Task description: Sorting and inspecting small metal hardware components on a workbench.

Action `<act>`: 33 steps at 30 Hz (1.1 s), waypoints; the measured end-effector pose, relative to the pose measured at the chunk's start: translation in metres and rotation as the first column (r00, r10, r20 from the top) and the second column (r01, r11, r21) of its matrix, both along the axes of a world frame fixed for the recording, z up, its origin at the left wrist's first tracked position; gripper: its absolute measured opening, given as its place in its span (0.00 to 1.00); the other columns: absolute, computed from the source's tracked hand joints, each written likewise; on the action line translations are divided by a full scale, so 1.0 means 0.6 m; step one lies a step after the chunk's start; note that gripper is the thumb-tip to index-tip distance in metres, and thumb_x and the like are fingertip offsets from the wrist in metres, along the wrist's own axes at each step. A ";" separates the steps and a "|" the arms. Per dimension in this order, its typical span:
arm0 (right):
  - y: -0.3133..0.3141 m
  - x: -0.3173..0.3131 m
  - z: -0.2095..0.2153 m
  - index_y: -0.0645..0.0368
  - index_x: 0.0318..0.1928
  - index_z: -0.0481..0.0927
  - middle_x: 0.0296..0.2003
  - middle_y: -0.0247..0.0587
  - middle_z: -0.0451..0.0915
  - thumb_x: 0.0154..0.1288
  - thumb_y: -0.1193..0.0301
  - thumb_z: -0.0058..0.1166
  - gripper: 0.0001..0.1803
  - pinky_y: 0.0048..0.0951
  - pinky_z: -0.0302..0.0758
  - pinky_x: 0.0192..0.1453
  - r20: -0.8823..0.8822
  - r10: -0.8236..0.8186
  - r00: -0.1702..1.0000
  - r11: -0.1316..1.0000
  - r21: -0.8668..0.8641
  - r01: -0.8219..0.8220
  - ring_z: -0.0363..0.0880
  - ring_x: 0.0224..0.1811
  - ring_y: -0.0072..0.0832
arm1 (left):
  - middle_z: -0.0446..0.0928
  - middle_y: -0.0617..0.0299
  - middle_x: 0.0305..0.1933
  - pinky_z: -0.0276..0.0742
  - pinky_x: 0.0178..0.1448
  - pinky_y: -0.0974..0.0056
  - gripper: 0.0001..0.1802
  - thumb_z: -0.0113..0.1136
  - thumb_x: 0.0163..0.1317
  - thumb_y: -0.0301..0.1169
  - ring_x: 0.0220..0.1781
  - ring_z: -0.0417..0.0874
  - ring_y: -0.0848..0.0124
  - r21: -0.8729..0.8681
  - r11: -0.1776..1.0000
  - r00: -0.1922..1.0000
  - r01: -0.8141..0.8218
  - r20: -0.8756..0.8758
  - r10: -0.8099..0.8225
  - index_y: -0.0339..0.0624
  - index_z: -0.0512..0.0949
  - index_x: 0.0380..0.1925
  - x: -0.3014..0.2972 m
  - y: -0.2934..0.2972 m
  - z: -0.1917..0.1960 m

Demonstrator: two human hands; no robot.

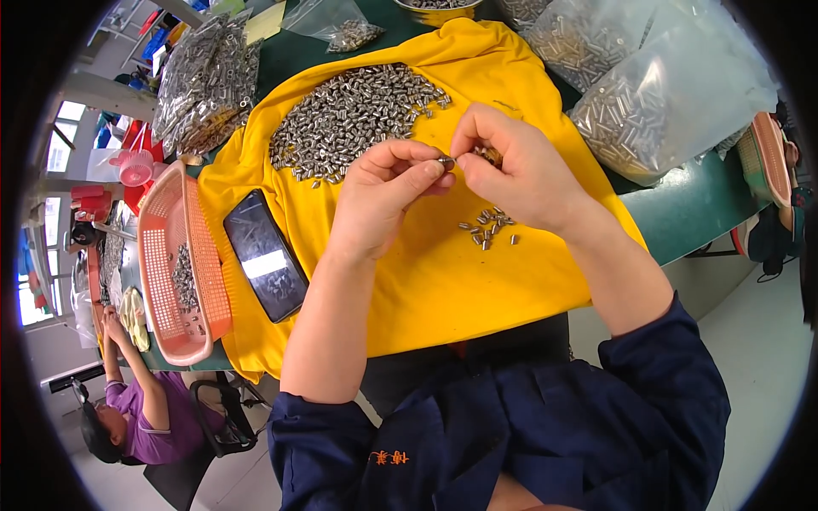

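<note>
Between the fingertips of my left hand (382,192) is a small metal cylinder (446,163), pinched by thumb and forefinger. My right hand (520,170) meets it from the other side with its fingers closed; a brassy, gold-coloured piece (489,155) shows partly inside its curled fingers, its kind hidden. Both hands are above a yellow cloth (426,289) spread on the table. Beyond my left hand lies a large heap of small silvery metal cylinders (358,115). Below my right hand, a small loose group of the same cylinders (487,228) rests on the cloth.
A black phone (266,255) lies left of my forearm, beside a pink plastic basket (217,298) holding some metal parts. Clear bags of metal parts (626,119) stand at the right; another bagged pile (209,85) is far left. A co-worker in purple (170,417) sits at the left.
</note>
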State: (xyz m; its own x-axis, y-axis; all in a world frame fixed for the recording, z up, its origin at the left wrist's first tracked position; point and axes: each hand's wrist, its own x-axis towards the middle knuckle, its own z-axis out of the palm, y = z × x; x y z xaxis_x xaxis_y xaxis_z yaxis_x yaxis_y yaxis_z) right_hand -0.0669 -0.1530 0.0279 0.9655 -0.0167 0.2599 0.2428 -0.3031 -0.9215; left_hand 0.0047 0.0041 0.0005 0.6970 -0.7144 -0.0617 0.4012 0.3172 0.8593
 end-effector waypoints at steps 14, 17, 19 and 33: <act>-0.009 0.005 0.002 0.59 0.27 0.66 0.18 0.44 0.71 0.48 0.74 0.46 0.04 0.34 0.65 0.24 0.191 -0.084 0.978 0.929 -0.340 0.147 0.71 0.21 0.40 | 0.76 0.61 0.28 0.73 0.38 0.73 0.04 0.56 0.50 0.20 0.30 0.77 0.75 0.204 0.972 0.988 -0.114 0.127 0.089 0.36 0.73 0.29 0.017 0.000 -0.001; -0.020 0.003 0.016 0.60 0.28 0.69 0.19 0.43 0.71 0.49 0.74 0.46 0.05 0.30 0.65 0.24 0.149 -0.218 0.965 0.925 -0.283 0.253 0.71 0.20 0.35 | 0.77 0.64 0.27 0.73 0.35 0.73 0.07 0.57 0.48 0.21 0.29 0.77 0.78 0.475 0.862 0.860 -0.175 0.499 -0.101 0.36 0.75 0.30 -0.005 -0.006 -0.007; -0.026 0.010 0.012 0.60 0.29 0.70 0.19 0.41 0.71 0.49 0.74 0.46 0.05 0.26 0.65 0.24 0.229 -0.307 0.923 0.922 -0.167 0.349 0.69 0.18 0.30 | 0.76 0.64 0.28 0.72 0.35 0.74 0.09 0.57 0.47 0.21 0.28 0.76 0.78 0.568 0.810 0.716 -0.145 0.625 -0.310 0.36 0.75 0.32 -0.030 -0.020 -0.001; -0.016 0.006 0.008 0.61 0.29 0.69 0.17 0.40 0.69 0.50 0.73 0.47 0.05 0.25 0.63 0.23 0.167 -0.261 0.951 0.947 -0.149 0.286 0.67 0.17 0.26 | 0.75 0.57 0.28 0.71 0.37 0.60 0.07 0.55 0.49 0.32 0.33 0.76 0.60 0.597 0.472 0.353 -0.649 0.786 -0.508 0.44 0.78 0.27 0.057 -0.004 0.020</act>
